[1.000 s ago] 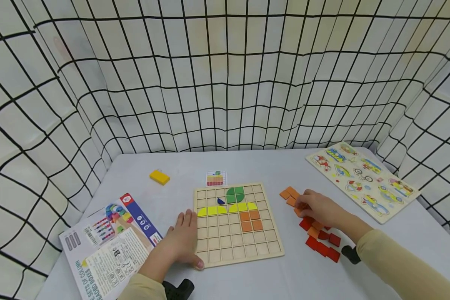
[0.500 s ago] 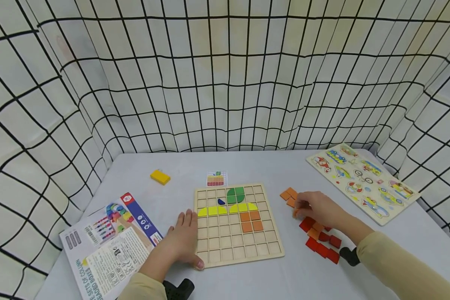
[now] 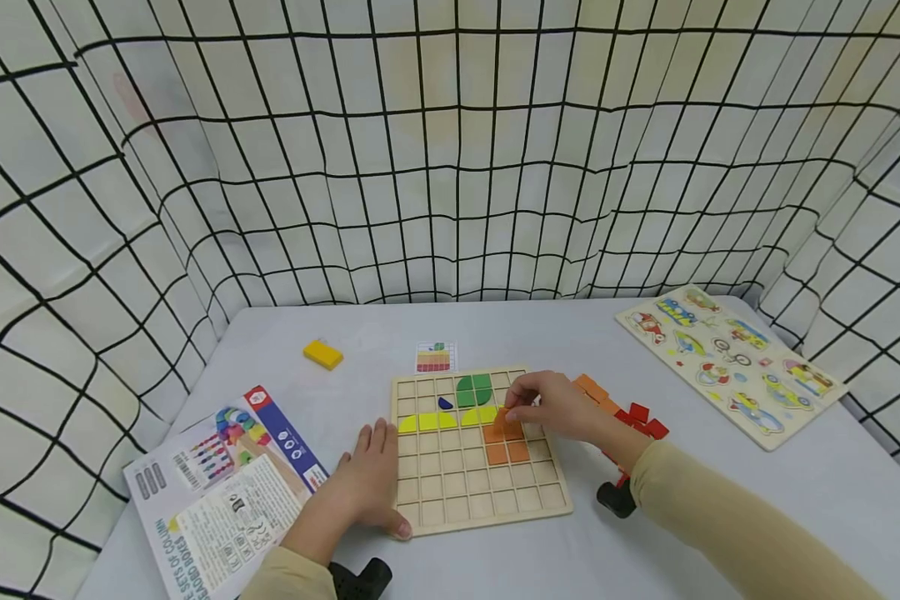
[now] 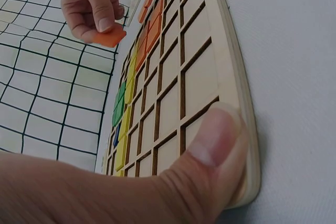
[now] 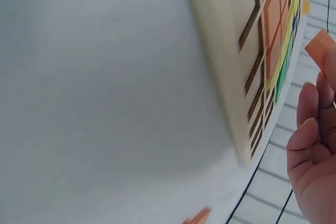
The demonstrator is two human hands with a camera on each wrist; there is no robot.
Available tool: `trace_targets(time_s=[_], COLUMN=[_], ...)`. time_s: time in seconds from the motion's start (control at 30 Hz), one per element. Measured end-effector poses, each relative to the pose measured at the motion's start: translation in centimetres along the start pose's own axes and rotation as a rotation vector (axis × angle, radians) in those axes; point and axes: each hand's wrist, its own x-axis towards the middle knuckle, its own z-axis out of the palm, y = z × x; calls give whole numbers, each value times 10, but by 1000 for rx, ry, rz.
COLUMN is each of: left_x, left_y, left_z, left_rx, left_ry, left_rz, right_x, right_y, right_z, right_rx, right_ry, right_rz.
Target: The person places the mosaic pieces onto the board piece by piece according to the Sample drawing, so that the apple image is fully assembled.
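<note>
A wooden grid board lies on the table, with green leaf-shaped pieces, yellow pieces, a small blue piece and orange tiles in its cells. My left hand lies flat along the board's left side, fingers straight; in the left wrist view its thumb presses on the near corner. Over the board's upper right part, my right hand pinches an orange square tile between thumb and fingers. This tile is tilted above the set tiles.
Loose red tiles and orange tiles lie right of the board, partly behind the right arm. A pattern card, yellow block, printed box and picture puzzle surround it. Black netting encloses the table.
My right hand has lifted an orange tile from the loose pile and carried it left over the board. My left hand has stayed at the board's left edge.
</note>
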Motion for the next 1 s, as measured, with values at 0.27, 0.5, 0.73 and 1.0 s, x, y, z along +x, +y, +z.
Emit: trace_targets(time_s=[0.27,0.5,0.73,1.0], left_x=[0,-1,-1,-2], left_y=[-2,-2,-1,-1], left_z=[1,1,1,0], left_rx=[-1,-8,-10,-14], left_ry=[6,19,23,16], left_rz=[13,18,19,11], right_x=[20,26,26,25], right_y=[-24,-31,-34,-38], right_z=[27,39,42,45], right_rx=[-46,-104,-201,-264], right_ry=[-56,-64,-65,-66], right_rz=[9,17,-4,7])
